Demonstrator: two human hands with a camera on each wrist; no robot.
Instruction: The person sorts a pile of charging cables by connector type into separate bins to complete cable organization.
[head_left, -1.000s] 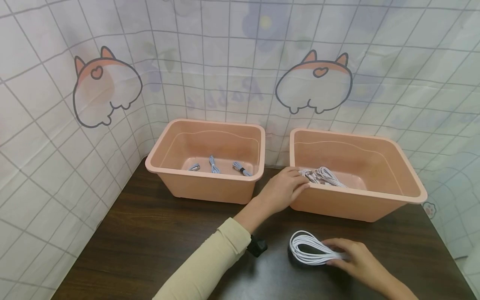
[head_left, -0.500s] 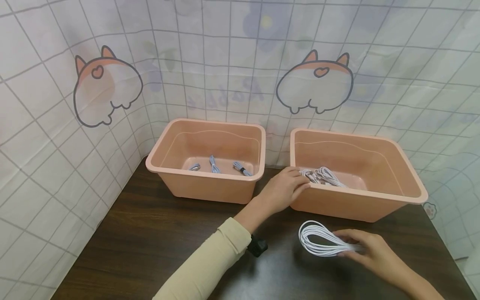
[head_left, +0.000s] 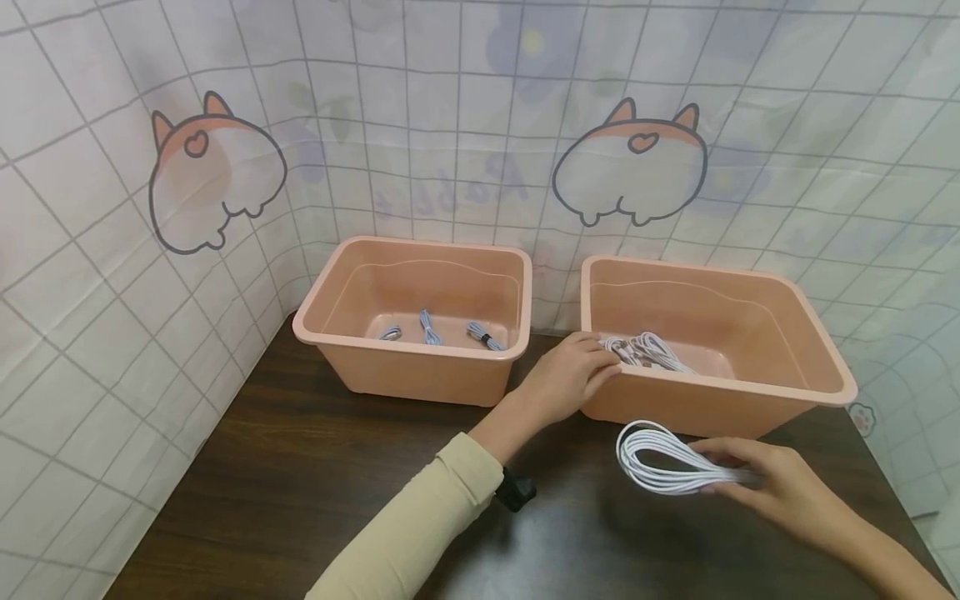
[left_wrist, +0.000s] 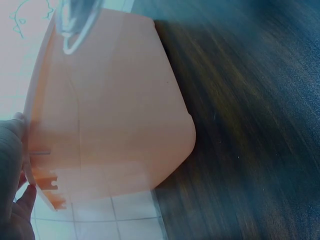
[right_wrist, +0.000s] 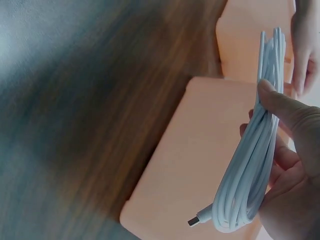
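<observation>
My right hand (head_left: 780, 490) pinches a long coiled white cable (head_left: 656, 468) above the table, in front of the right-hand pink bin (head_left: 757, 387). In the right wrist view, thumb and fingers close round the coil's middle, and a metal plug (right_wrist: 194, 221) sticks out at its lower end. My left hand (head_left: 562, 379) grips the near left corner of that same bin's rim, as the left wrist view also shows. Inside this bin lie bundled white cables (head_left: 654, 352), partly hidden by the front rim.
Another pink bin (head_left: 420, 373) stands to the left, holding three bluish cable bundles, one of them a cable with a black tie (head_left: 484, 335). Both bins stand on a dark wooden table (head_left: 300, 483) against a grid-patterned curtain (head_left: 450, 125).
My right hand has lifted the coiled white cable and carried it to the right and toward the right bin. The left hand has stayed at the bin's rim.
</observation>
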